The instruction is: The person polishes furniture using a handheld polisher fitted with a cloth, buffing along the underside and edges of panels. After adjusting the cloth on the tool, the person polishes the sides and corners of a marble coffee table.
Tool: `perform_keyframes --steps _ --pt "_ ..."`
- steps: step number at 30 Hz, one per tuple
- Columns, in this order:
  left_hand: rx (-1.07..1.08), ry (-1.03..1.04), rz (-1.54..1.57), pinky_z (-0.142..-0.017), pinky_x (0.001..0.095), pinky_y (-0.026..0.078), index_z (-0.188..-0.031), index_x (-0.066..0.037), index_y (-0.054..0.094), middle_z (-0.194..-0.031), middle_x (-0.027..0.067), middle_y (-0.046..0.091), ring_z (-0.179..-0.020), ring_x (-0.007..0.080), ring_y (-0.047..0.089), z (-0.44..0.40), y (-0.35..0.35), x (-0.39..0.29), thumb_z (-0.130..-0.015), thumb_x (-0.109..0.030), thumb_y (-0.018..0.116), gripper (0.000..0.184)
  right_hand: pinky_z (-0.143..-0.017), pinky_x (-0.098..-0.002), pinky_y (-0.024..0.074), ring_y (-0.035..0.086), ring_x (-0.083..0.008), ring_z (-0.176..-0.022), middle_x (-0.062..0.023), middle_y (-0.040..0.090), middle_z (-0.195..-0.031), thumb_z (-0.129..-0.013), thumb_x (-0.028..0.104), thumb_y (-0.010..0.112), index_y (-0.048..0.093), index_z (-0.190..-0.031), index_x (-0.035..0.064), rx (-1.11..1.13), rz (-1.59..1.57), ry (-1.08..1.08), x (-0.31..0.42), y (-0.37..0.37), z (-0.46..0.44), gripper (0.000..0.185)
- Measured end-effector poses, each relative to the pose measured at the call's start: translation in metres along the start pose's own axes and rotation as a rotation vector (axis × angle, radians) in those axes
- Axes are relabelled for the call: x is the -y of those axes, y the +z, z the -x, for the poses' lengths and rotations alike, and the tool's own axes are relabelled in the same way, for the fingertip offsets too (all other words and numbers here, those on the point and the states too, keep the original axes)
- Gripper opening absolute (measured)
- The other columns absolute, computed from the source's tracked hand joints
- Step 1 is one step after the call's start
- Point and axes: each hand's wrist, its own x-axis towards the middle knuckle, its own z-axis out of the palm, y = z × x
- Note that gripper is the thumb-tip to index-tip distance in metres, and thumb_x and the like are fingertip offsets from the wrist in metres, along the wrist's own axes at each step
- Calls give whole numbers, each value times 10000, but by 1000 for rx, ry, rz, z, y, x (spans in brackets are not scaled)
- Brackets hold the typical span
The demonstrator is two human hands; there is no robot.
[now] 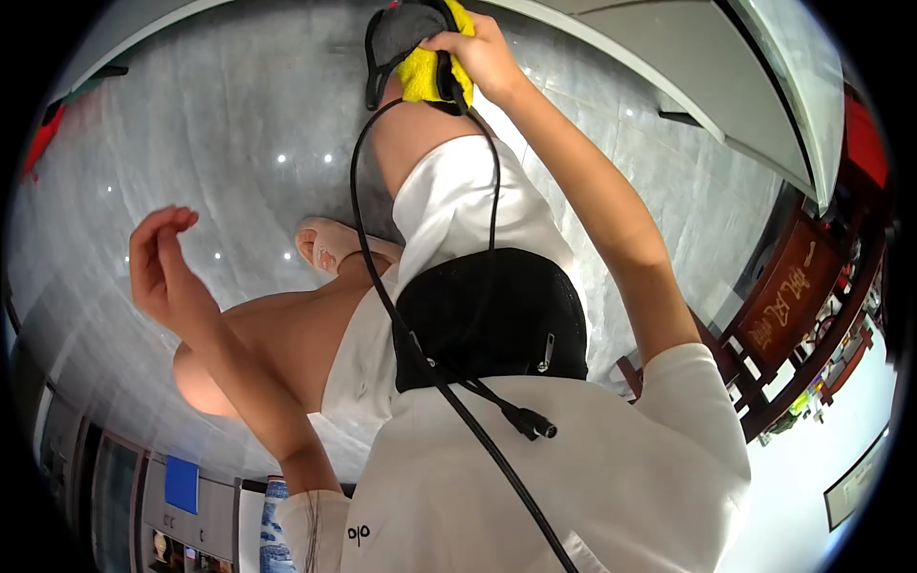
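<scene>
My right hand (482, 57) is closed on a bright yellow cloth (418, 74) at the top centre. A grey item with a black rim (403, 36) lies against the cloth; what it is I cannot make out. Both are over my bare leg, just beyond the white shorts (458, 191). My left hand (172, 267) is raised at the left over the floor, its fingers curled in towards the thumb, with nothing visible in it. A black cable (355, 181) loops from near the cloth down to my body.
A black zipped pouch (492, 320) sits at my waist, with a loose cable connector (530, 423) below it. A slipper (330, 246) is on the grey floor (258, 124). Pale furniture edges (659, 72) run along the top; dark carved wooden furniture (788, 296) stands right, cabinets (186, 506) lower left.
</scene>
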Motion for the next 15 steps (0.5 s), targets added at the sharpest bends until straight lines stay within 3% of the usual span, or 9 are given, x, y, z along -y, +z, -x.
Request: perform_keyframes --steps 2,4,5,8,9,13,14,15 --pt "110 -40 3 -789 282 456 -903 21 584 -869 87 599 -837 174 575 -9 4 -2 -834 -24 449 158 -681 -308 488 613 -214 -688 -115 623 -785 -709 61 566 589 -856 -34 -10 -365 62 33 14 11 177" --pt "296 -160 130 -868 318 414 -1051 11 540 -1041 114 564 -1036 202 513 -20 10 3 -838 -91 469 247 -710 -325 497 615 -219 -742 -134 625 -828 -742 88 537 597 -849 -28 -72 -405 374 65 18 30 169" --pt "399 -185 158 -905 338 389 -1139 5 481 -1127 123 524 -1082 223 487 -23 13 9 -838 -137 493 334 -736 -363 502 618 -248 -761 -158 626 -849 -742 107 554 591 -876 -41 283 -769 413 40 -7 25 202" --pt "640 -300 433 -970 384 342 -1289 13 299 -1254 150 429 -1180 240 405 -16 33 8 -838 -265 537 581 -736 -375 508 618 -275 -762 -170 621 -849 -706 120 522 578 -899 -52 123 -834 518 51 7 46 265" --pt "725 -342 574 -978 394 335 -1312 14 259 -1264 155 419 -1195 245 390 -13 41 5 -832 -282 550 634 -736 -374 509 616 -283 -774 -175 616 -873 -710 115 514 572 -912 -60 200 -850 454 31 2 46 273" --pt "844 -409 934 -972 405 340 -1329 11 214 -1273 144 404 -1184 251 402 -7 55 -6 -818 -245 577 677 -747 -372 509 611 -289 -810 -187 599 -944 -732 98 466 559 -941 -84 106 -704 460 46 32 46 292" --pt "876 -445 1033 -964 401 350 -1330 10 210 -1273 136 403 -1174 247 413 -8 56 -9 -817 -217 582 673 -751 -370 507 612 -289 -811 -186 600 -945 -731 101 474 560 -942 -82 205 -781 489 43 29 44 292" --pt "837 -509 934 -936 360 374 -1302 7 274 -1218 107 453 -1118 202 455 -10 56 -9 -809 -145 589 605 -756 -369 506 612 -289 -811 -186 601 -945 -729 104 482 561 -944 -81 301 -856 521 46 31 45 294"
